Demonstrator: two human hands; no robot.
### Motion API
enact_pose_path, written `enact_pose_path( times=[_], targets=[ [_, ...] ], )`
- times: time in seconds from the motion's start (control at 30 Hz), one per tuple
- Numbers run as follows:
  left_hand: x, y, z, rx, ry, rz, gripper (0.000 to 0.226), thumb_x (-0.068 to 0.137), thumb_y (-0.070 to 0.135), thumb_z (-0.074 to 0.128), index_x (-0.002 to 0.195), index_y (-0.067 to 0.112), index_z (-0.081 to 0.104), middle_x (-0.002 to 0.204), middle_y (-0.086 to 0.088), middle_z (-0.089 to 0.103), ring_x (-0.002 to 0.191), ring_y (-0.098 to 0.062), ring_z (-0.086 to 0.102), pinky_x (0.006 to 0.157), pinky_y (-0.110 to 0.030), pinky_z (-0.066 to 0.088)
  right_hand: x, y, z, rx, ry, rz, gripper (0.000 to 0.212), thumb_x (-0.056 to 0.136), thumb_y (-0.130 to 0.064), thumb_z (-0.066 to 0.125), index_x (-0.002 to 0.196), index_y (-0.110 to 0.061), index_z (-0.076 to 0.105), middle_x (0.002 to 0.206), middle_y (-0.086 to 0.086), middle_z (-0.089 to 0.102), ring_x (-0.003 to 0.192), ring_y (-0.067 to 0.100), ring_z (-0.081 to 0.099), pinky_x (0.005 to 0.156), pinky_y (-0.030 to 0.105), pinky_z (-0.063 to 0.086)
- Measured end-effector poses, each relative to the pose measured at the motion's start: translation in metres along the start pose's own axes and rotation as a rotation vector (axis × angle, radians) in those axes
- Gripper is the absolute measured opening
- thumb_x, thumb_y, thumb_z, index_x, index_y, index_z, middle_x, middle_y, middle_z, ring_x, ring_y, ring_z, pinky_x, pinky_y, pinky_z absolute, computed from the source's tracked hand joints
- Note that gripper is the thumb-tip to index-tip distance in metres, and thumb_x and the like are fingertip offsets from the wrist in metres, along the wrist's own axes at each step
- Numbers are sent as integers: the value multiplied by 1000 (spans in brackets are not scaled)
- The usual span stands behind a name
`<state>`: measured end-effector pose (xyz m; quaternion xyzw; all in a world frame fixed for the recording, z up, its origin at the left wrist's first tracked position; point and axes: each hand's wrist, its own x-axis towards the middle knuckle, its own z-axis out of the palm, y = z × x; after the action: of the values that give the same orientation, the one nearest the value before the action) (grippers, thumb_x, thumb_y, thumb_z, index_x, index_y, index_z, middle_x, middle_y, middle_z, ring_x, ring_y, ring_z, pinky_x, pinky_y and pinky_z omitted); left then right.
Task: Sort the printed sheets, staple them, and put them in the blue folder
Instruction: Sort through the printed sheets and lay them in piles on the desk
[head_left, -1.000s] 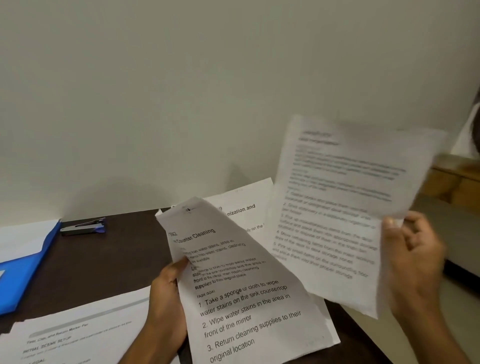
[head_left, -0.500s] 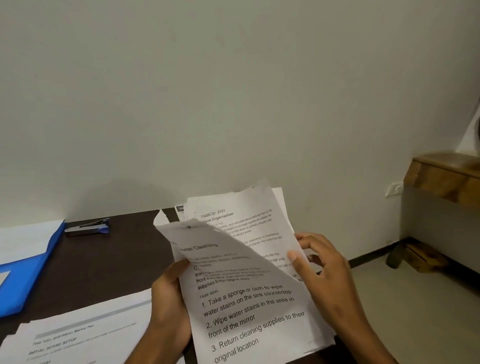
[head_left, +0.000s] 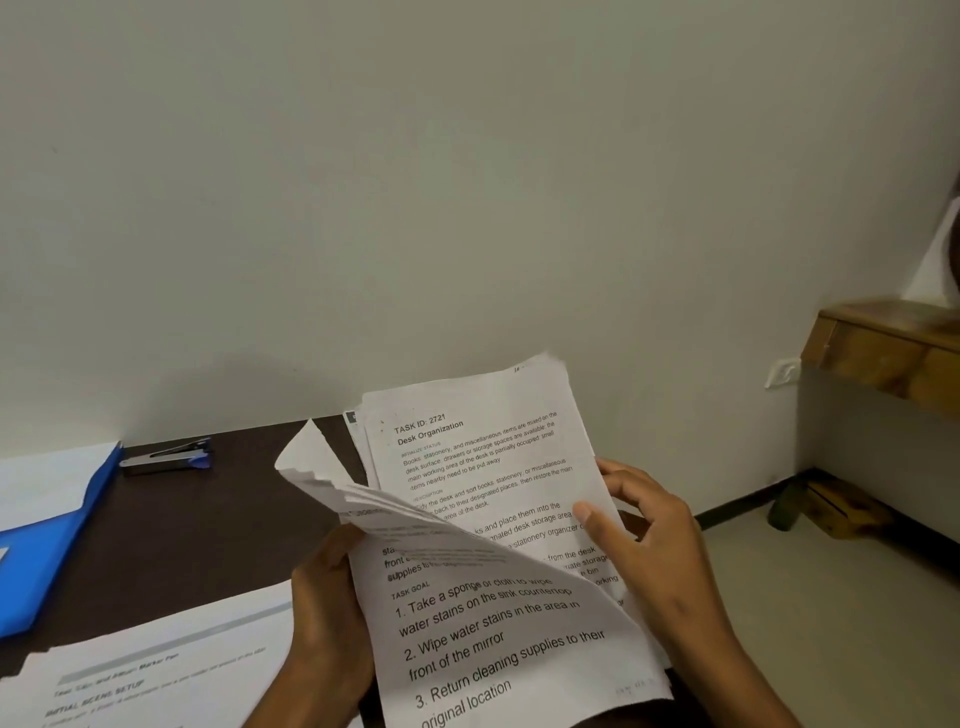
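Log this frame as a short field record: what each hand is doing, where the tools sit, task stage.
left hand: left hand grips the white printed sheet stack, top pages folded over
right hand: right hand pinches the "Desk Organization" page
stapler: grey and blue stapler on dark desk, untouched
folder: blue folder at left, open
stage: sorting, nothing stapled yet

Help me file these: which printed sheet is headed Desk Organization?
The upright sheet at the back of the held stack, pinched by the right hand. The front sheets, curling forward, list cleaning steps.
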<state>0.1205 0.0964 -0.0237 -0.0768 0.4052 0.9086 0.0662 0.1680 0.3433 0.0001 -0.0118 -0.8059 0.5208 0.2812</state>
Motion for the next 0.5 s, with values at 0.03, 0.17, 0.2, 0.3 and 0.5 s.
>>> enact_pose_path(
  times=[0.03, 0.17, 0.2, 0.3, 0.5],
  targets=[
    [0, 0, 0, -1, -13, -2, 19, 96, 17, 45, 93, 9, 62, 82, -16, 69, 78, -33, 64, 75, -45, 50, -2, -3, 0, -23, 5, -21, 11, 95, -17, 76, 101, -25, 78, 126, -28, 68, 103, 1, 72, 72, 18, 60],
    [1, 1, 0, -5, -13, 2, 21, 76, 20, 55, 92, 12, 63, 76, -13, 71, 70, -31, 67, 73, -44, 50, -12, -17, -1, -77, -23, -171, 20, 89, -9, 79, 91, -29, 76, 115, -20, 72, 106, 4, 70, 73, 8, 53],
    [2, 1, -1, -2, -21, 8, 19, 76, 20, 55, 91, 12, 64, 81, -16, 72, 71, -33, 69, 76, -46, 52, -15, -19, -1, -97, -54, -223, 25, 86, -7, 81, 88, -31, 75, 113, -16, 73, 108, 6, 70, 78, 8, 52],
    [5, 1, -3, 59, -48, 20, 25, 95, 18, 49, 79, 14, 68, 96, -26, 69, 81, -39, 70, 80, -50, 57, -20, -21, -1, -143, -137, -321, 26, 83, -6, 85, 86, -30, 75, 114, -15, 75, 115, 11, 68, 89, 13, 54],
    [0, 1, 2, 106, -91, 72, 54, 99, 16, 40, 56, 20, 73, 69, -14, 67, 59, -29, 70, 66, -40, 53, -25, -25, -1, -6, -179, -234, 28, 83, 2, 81, 83, -25, 75, 138, -19, 64, 135, 2, 54, 83, 14, 59]
  ],
)
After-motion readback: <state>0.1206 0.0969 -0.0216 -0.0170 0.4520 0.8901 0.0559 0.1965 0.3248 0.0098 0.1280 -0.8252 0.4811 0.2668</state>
